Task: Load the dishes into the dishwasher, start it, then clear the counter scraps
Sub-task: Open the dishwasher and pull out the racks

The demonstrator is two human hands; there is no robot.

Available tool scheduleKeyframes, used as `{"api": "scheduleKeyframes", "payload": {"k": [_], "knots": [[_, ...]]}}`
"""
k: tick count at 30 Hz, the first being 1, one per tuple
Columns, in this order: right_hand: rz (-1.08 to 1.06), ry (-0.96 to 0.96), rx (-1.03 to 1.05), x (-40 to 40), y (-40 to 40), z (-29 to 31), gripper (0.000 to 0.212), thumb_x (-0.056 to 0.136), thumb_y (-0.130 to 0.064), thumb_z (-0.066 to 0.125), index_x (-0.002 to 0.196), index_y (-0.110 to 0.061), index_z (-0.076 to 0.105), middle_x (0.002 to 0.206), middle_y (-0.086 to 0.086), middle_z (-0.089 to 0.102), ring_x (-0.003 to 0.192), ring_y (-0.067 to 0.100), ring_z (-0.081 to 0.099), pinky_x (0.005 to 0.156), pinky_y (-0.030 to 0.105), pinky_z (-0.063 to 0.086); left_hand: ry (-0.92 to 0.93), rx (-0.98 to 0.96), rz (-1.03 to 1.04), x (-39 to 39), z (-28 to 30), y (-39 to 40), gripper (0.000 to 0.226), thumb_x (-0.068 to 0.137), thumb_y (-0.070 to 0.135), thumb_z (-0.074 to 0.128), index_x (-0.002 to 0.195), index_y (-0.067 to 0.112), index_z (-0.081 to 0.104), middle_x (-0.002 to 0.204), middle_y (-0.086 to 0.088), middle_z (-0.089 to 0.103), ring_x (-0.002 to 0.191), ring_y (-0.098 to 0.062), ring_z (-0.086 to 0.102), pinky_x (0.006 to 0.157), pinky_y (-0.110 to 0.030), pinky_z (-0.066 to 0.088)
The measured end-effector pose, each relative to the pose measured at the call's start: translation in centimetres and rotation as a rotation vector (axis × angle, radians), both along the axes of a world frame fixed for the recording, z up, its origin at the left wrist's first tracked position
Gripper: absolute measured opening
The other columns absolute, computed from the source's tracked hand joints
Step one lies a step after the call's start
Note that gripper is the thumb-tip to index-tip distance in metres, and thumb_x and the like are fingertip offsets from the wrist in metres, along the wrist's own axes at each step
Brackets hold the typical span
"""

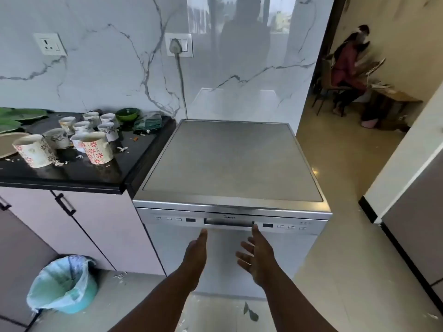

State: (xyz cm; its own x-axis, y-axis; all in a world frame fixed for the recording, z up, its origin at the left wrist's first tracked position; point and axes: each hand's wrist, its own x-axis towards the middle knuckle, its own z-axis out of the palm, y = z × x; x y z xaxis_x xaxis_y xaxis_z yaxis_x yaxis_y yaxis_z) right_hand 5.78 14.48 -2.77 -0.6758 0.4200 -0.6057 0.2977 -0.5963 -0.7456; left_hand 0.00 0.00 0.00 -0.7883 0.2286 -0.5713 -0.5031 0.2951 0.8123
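Reaching hands: both arms stretch toward the front of the machine, palms facing each other.
Dishwasher: the silver freestanding dishwasher (230, 188) with a flat grey top stands shut, just beside the right end of the table.
Handle: the recessed dark handle slot (229, 222) sits mid-panel, between two groups of small buttons.
Left hand: the left hand (195, 255) is flat with straight fingers, fingertips just under the slot's left end; contact cannot be told.
Right hand: the right hand (257, 256) is spread, fingers loosely apart, its top finger at the slot's right end, holding nothing.
Table: the glossy black table (72, 173) carries the dishes.
Cups: a cluster of white patterned cups (84, 133), two with red flowers nearest the edge.
Bowl: a green bowl (127, 114) stands behind the cups, by the wall.
Scraps: pale bits of scraps (122, 149) lie scattered among the cups.
Bin: a round blue bin with a plastic liner (63, 283) stands on the floor, left of the arms.
Cord: a grey cord (181, 77) hangs from a wall socket behind the machine.
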Motion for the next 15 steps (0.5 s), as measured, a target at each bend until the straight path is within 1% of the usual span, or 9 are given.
{"api": "scheduleKeyframes", "payload": {"k": [2,4,7,9,11,13,15], "knots": [[-0.046,0.073,-0.18,-1.4,0.4,-0.9,0.064,0.092,-0.054,0.05,0.138,-0.011,0.043,0.137,0.015,0.05,0.114,0.038,0.055,0.093,0.045,0.047,-0.167,0.147,0.045,-1.2,-1.3,0.3,0.063,0.096,0.057,0.036,0.139,0.011,0.043,0.145,-0.014,0.044,0.131,-0.034,0.041,0.107,-0.046,0.034],[-0.101,0.135,-0.291,-2.9,0.6,-1.4,0.062,0.091,-0.052,0.054,0.135,-0.01,0.046,0.134,0.014,0.052,0.116,0.037,0.054,0.098,0.045,0.045,-0.23,0.234,0.082,-2.5,-2.0,0.7,0.061,0.093,0.059,0.041,0.132,0.012,0.048,0.138,-0.013,0.051,0.125,-0.033,0.047,0.105,-0.045,0.037],[-0.203,0.175,-0.34,-5.0,1.2,-1.5,0.048,0.09,-0.046,0.06,0.123,-0.012,0.056,0.121,0.012,0.059,0.111,0.035,0.057,0.094,0.043,0.046,-0.31,0.413,0.162,-4.4,-2.8,2.2,0.059,0.091,0.058,0.049,0.129,0.012,0.051,0.131,-0.011,0.056,0.119,-0.031,0.05,0.101,-0.042,0.038],[-0.243,0.185,-0.344,-6.1,2.0,-1.4,0.028,0.091,-0.035,0.061,0.107,-0.012,0.062,0.106,0.012,0.063,0.106,0.033,0.059,0.09,0.041,0.046,-0.345,0.502,0.206,-5.7,-3.3,3.2,0.058,0.089,0.057,0.053,0.124,0.012,0.054,0.127,-0.011,0.057,0.12,-0.031,0.049,0.102,-0.041,0.037],[-0.257,0.191,-0.345,-6.8,2.6,-1.6,0.011,0.088,-0.024,0.063,0.091,-0.013,0.062,0.088,0.01,0.063,0.094,0.028,0.061,0.085,0.038,0.047,-0.381,0.574,0.257,-6.8,-3.8,4.0,0.055,0.085,0.06,0.056,0.114,0.013,0.058,0.12,-0.011,0.06,0.12,-0.03,0.049,0.102,-0.04,0.037],[-0.264,0.197,-0.373,-7.1,2.8,-2.1,0.008,0.082,-0.02,0.066,0.082,-0.013,0.061,0.077,0.007,0.062,0.087,0.025,0.061,0.082,0.037,0.047,-0.398,0.645,0.308,-7.8,-4.2,4.7,0.056,0.083,0.062,0.057,0.111,0.013,0.058,0.112,-0.01,0.062,0.118,-0.028,0.052,0.099,-0.038,0.039],[-0.27,0.211,-0.405,-7.3,2.4,-2.8,0.01,0.086,-0.022,0.065,0.082,-0.013,0.061,0.075,0.005,0.062,0.088,0.026,0.062,0.083,0.037,0.048,-0.406,0.702,0.313,-8.4,-4.7,5.1,0.061,0.083,0.063,0.055,0.119,0.014,0.058,0.112,-0.01,0.063,0.116,-0.027,0.054,0.098,-0.038,0.039]]}}
